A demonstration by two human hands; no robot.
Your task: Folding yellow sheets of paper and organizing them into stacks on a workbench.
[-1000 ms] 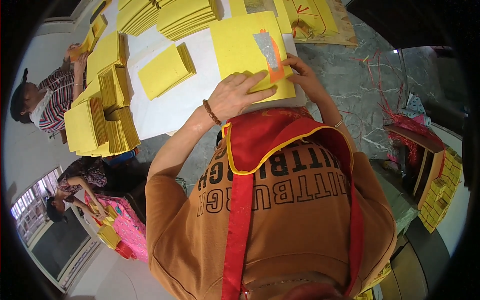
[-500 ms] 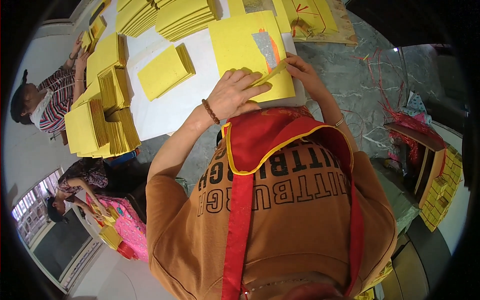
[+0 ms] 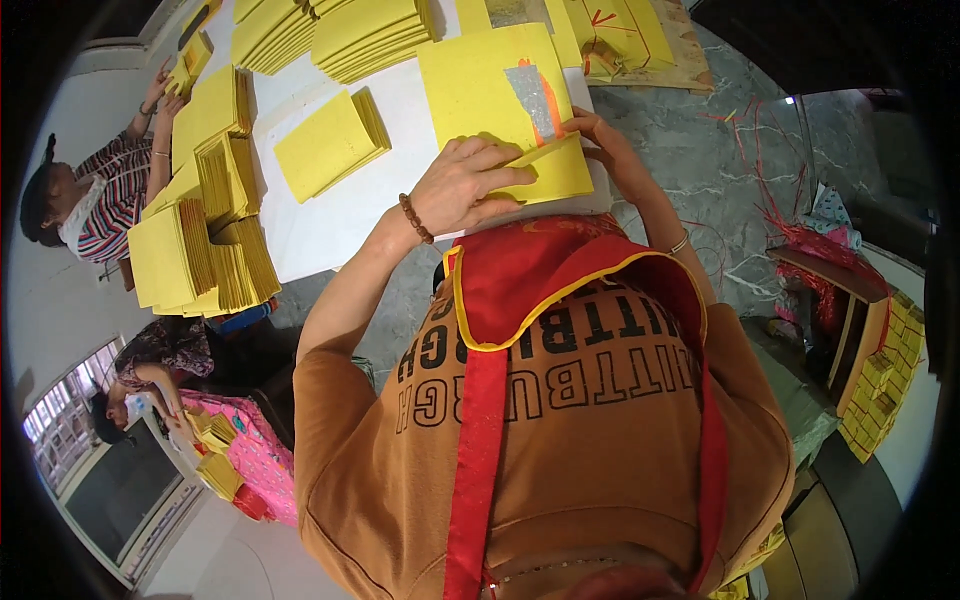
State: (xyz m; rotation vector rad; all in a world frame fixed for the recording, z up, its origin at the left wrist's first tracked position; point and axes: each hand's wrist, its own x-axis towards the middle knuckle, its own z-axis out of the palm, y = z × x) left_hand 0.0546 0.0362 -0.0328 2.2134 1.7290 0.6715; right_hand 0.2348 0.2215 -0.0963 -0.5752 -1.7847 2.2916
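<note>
A sheet of yellow paper (image 3: 470, 85) with a silver and orange patch lies before me on the white table. Its near part is folded up in a narrow flap that runs slantwise. My left hand (image 3: 468, 185) rests on the near left part, fingers bent over the flap and thumb lower down. At the right edge, my right hand (image 3: 600, 138) pinches the end of the flap by the orange strip; some of its fingers are hidden under the paper.
A small stack of folded yellow paper (image 3: 325, 148) lies left on the white tabletop (image 3: 290, 235). Taller yellow stacks (image 3: 370, 35) stand behind and at the left edge. Two co-workers (image 3: 110, 200) handle yellow paper at left. Red strings (image 3: 770, 190) hang over the grey floor at right.
Both hands have shifted slightly toward me along the flap, which now lies lower and flatter. The far left co-worker's hands have moved a little.
</note>
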